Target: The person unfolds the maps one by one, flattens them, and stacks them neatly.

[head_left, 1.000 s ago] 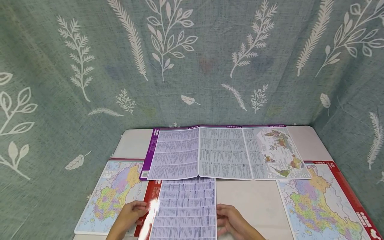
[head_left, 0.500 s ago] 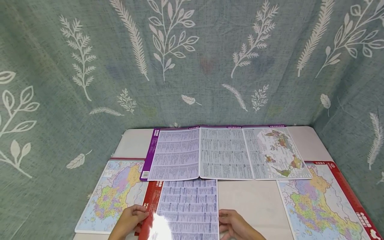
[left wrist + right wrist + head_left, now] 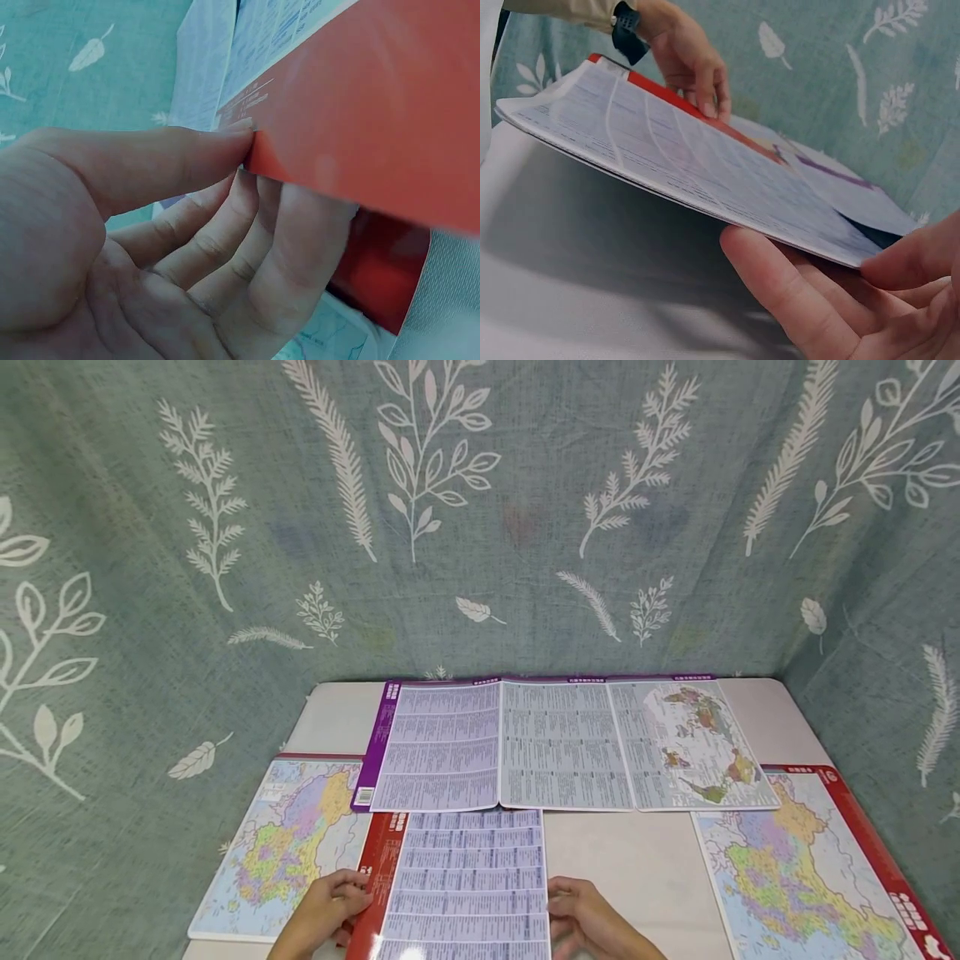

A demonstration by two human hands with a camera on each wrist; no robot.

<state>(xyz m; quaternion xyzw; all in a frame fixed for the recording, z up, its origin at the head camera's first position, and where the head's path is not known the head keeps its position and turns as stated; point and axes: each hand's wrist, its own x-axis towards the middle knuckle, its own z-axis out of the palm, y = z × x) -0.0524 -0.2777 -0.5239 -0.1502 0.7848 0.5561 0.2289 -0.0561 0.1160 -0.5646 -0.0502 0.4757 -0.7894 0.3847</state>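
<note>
A folded map sheet (image 3: 468, 885) with a red border and printed text columns lies in front of the person in the head view. My left hand (image 3: 324, 910) pinches its red border, the thumb on top and fingers beneath, as the left wrist view shows at the red strip (image 3: 375, 112). On the opposite edge, my right hand (image 3: 588, 917) holds the folded layers between thumb and fingers. Seen from the right wrist, the sheet (image 3: 682, 150) is raised off the white table and tilted. Its far end reaches the near edge of an unfolded purple-bordered map (image 3: 566, 743).
A colourful map (image 3: 262, 852) lies partly under the red-bordered sheet on the left. Another red-bordered map (image 3: 810, 877) lies at the right, its far edge under the purple one. The white table (image 3: 622, 860) backs onto a leaf-patterned green cloth (image 3: 525, 527).
The held sheet has shifted slightly right and changed tilt; the bright glare on it slid down towards its near end. Both hands keep their grip, with only small movements.
</note>
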